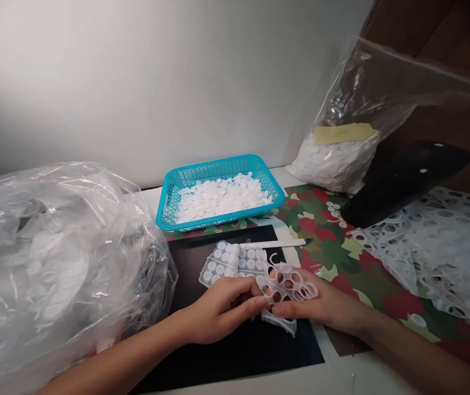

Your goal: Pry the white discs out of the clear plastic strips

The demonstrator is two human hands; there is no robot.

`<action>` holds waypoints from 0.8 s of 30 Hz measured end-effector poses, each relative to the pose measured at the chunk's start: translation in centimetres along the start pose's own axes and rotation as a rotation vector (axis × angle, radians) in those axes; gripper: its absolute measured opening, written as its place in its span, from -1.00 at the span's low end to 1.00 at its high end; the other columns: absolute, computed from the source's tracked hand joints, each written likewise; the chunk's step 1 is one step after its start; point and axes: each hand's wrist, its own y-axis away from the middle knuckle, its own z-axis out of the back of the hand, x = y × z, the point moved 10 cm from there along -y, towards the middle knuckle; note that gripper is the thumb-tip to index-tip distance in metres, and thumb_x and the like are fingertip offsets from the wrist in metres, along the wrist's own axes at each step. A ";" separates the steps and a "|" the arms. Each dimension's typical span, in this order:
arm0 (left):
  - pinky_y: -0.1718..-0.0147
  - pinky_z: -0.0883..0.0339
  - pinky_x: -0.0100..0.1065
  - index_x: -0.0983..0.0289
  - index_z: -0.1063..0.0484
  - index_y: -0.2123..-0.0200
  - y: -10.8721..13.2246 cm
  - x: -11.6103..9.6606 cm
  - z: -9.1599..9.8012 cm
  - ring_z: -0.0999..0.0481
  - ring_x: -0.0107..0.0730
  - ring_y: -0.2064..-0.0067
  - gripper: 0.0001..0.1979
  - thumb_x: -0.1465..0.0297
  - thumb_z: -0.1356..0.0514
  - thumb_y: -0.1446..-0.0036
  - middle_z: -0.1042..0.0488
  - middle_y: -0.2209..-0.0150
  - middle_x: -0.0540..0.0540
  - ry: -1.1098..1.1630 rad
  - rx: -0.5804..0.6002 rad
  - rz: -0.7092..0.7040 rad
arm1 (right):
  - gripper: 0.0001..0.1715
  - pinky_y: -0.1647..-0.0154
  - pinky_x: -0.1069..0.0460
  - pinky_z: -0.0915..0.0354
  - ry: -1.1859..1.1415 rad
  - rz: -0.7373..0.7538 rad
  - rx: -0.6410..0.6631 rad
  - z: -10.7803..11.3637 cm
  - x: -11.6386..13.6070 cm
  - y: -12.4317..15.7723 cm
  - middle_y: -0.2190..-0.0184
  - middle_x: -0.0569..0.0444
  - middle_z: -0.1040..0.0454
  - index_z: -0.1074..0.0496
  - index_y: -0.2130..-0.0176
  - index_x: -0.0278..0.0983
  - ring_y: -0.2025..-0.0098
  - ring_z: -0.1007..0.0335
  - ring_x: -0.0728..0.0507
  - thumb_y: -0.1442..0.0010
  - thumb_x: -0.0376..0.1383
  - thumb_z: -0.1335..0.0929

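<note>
A whitish, flexible sheet of small round pieces [218, 263] lies over a black mat [235, 356]. Its left part still carries round discs, while its right end is a lattice of open rings [292, 285]. My right hand [317, 302] grips that ring end, thumb in front and fingers behind. With thumb and curled fingers, my left hand [227, 310] pinches the sheet's near edge beside the right thumb; whether a loose disc is in that pinch is hidden. Just behind the sheet rests a slim white tool with a dark tip [274, 243].
Behind the mat stands a blue basket [218, 224] of white discs. A large transparent bag [62, 247] fills the left side. At right are a bag of white pieces [334, 162], a black rounded object [408, 181], heaped holed sheets [457, 263] and loose discs [334, 207].
</note>
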 end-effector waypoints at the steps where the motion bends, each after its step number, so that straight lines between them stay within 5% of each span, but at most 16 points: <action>1: 0.43 -0.09 -0.45 0.28 -0.25 0.43 0.0 0.1 0.0 -0.22 -0.49 0.45 -0.71 0.27 0.04 -0.31 -0.29 0.47 -0.01 0.017 0.009 0.003 | -0.65 0.22 0.09 -0.17 -0.003 -0.009 0.010 0.0 0.0 0.0 0.32 0.13 -0.36 -0.32 0.22 -0.25 0.27 -0.26 -0.04 -0.03 -0.25 -0.48; 7: 0.50 -0.05 -0.46 0.27 -0.18 0.47 -0.4 1.7 0.9 -0.14 -0.52 0.51 -0.67 0.21 0.03 -0.28 -0.20 0.52 -0.05 0.316 -0.097 0.084 | -0.84 0.35 0.12 -0.12 -0.110 -0.026 -0.060 0.7 0.3 -0.2 0.45 0.17 -0.31 -0.36 0.40 -0.28 0.38 -0.18 -0.01 0.06 -0.43 -0.40; 12: 0.62 -0.01 -0.50 0.31 -0.19 0.49 -1.0 3.3 2.1 -0.09 -0.70 0.61 -0.71 0.25 -0.05 -0.19 -0.32 0.30 0.03 0.590 -0.220 0.175 | -0.87 0.50 0.13 -0.03 -0.221 -0.048 -0.127 1.4 -0.1 -0.4 0.57 0.19 -0.24 -0.28 0.53 -0.29 0.51 -0.07 0.03 0.17 -0.49 -0.31; 17: 0.74 0.21 -0.57 0.28 -0.12 0.53 -1.3 4.9 3.5 0.11 -0.68 0.69 -0.75 0.33 0.02 -0.18 -0.04 0.64 -0.15 0.912 -0.385 0.245 | -0.87 0.56 0.14 -0.04 -0.300 -0.043 -0.155 2.3 -0.1 -0.2 0.59 0.20 -0.19 -0.27 0.48 -0.28 0.55 -0.04 0.04 0.16 -0.46 -0.30; 24: 0.74 0.02 -0.62 0.24 -0.01 0.51 -1.4 3.4 2.3 -0.20 -0.67 0.70 -0.75 0.46 -0.07 -0.12 -0.28 0.60 -0.12 0.797 -0.257 0.125 | -0.77 0.46 0.07 -0.29 -0.228 -0.056 -0.093 2.3 0.8 -0.2 0.54 0.15 -0.27 -0.31 0.41 -0.28 0.49 -0.24 -0.02 -0.07 -0.17 -0.37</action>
